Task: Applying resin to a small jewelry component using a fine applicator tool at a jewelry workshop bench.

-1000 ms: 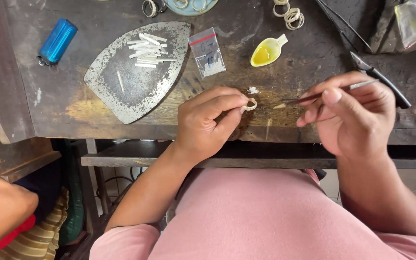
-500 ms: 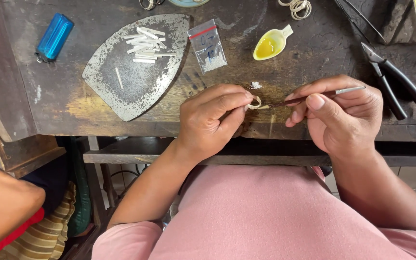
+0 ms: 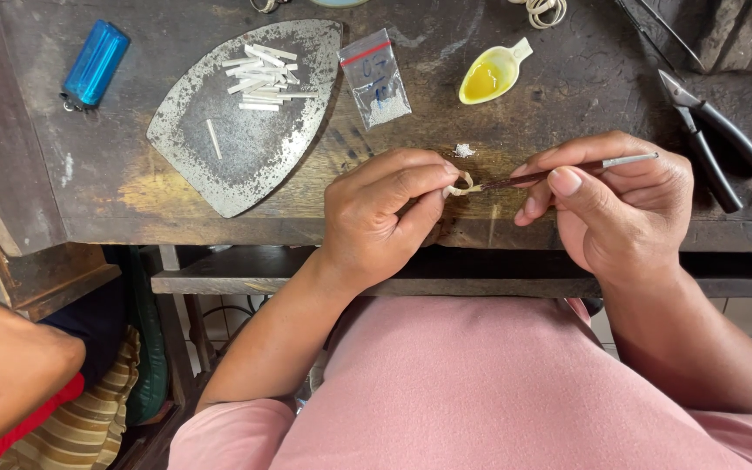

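Observation:
My left hand [image 3: 385, 213] pinches a small pale ring [image 3: 460, 185] between thumb and forefinger, resting on the front edge of the dark wooden workbench [image 3: 132, 187]. My right hand [image 3: 620, 204] holds a thin brush-like tool [image 3: 559, 174] with a dark shaft and a silver end; its tip touches the ring. A tiny heap of white powder [image 3: 463, 151] lies just behind the ring.
A worn teardrop-shaped metal plate [image 3: 219, 148] carries several white sticks [image 3: 258, 74]. Near it lie a small plastic bag [image 3: 376, 78], a yellow spoon-shaped dish of liquid [image 3: 489, 78], a blue lighter [image 3: 95, 65] and black pliers [image 3: 715, 144]. Another person's arm [image 3: 6, 374] shows at lower left.
The view has shifted slightly, so the bench items sit higher in frame. Both hands stay together at the bench edge, the tool tip still at the ring.

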